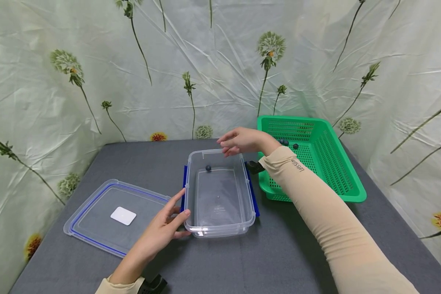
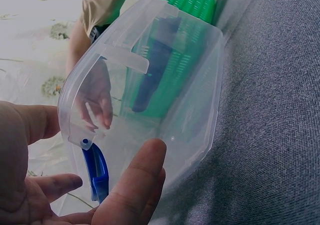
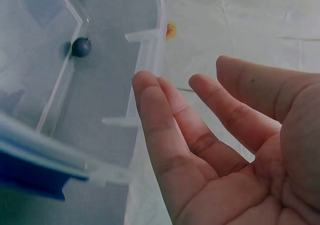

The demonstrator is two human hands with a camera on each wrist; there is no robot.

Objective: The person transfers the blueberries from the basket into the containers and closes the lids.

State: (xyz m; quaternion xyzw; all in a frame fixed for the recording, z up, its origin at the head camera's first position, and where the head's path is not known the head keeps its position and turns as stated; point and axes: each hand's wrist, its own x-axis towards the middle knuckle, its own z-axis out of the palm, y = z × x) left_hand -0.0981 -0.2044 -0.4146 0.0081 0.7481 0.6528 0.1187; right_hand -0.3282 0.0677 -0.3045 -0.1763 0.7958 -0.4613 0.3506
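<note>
A clear plastic food container (image 1: 220, 196) with blue side latches stands without its lid in the middle. One blueberry (image 1: 208, 168) lies on its floor near the far left corner, also seen in the right wrist view. My left hand (image 1: 165, 224) rests at the container's near left corner, thumb at the rim and spread fingers against the outside. Above the far right rim hovers my right hand (image 1: 239, 140), fingers loosely extended and nothing between them. In the right wrist view, its fingertips (image 3: 146, 80) overlap the container's far rim.
A green slotted basket (image 1: 343, 179) stands to the right, under my right forearm, with several blueberries (image 1: 295, 146) in it. The clear lid (image 1: 92, 220) with a blue seal and white label lies flat at left. Flowered cloth (image 1: 220, 61) hangs behind the grey table.
</note>
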